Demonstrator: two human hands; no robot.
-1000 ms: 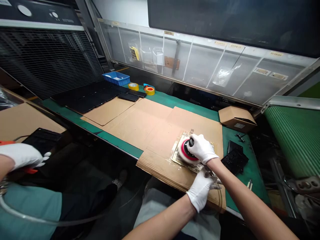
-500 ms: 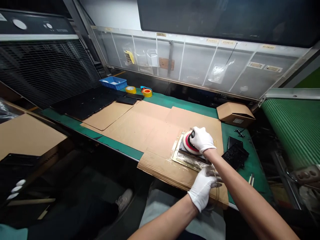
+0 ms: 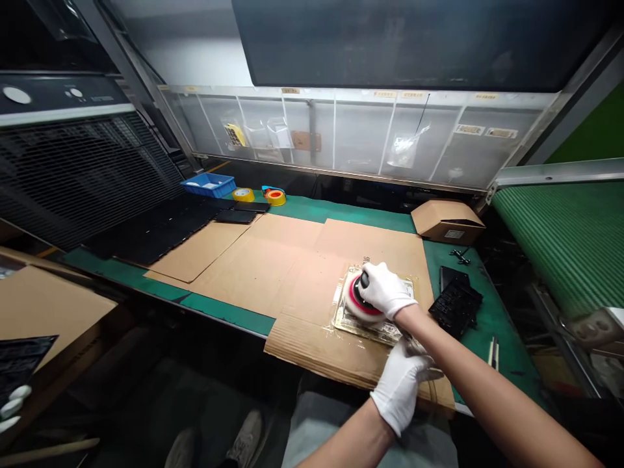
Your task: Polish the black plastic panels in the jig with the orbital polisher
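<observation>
My right hand (image 3: 387, 290), in a white glove, is closed around the black knob of a round polisher (image 3: 359, 302) with a red ring and a pale, fluffy pad. The pad lies on a flat, gold-edged plate (image 3: 375, 333), hiding much of it; clear tape shows around the plate on the cardboard (image 3: 273, 266). My left hand (image 3: 402, 383), also gloved in white, is just in front of the plate, beneath my right wrist. Its fingers look curled around something, but the wrist and blur hide what they hold.
Black parts (image 3: 458, 305) lie to the right on the green table (image 3: 492, 312), near a brown box (image 3: 447, 221). Black panels (image 3: 170, 224), a blue bin (image 3: 209, 184) and tape rolls (image 3: 274, 197) sit at the left and back. A green ribbed belt (image 3: 565, 227) runs along the right.
The head view has shifted, so the table appears lower and further left. The polisher has moved over the plate towards its near left side. Both hands stay close together.
</observation>
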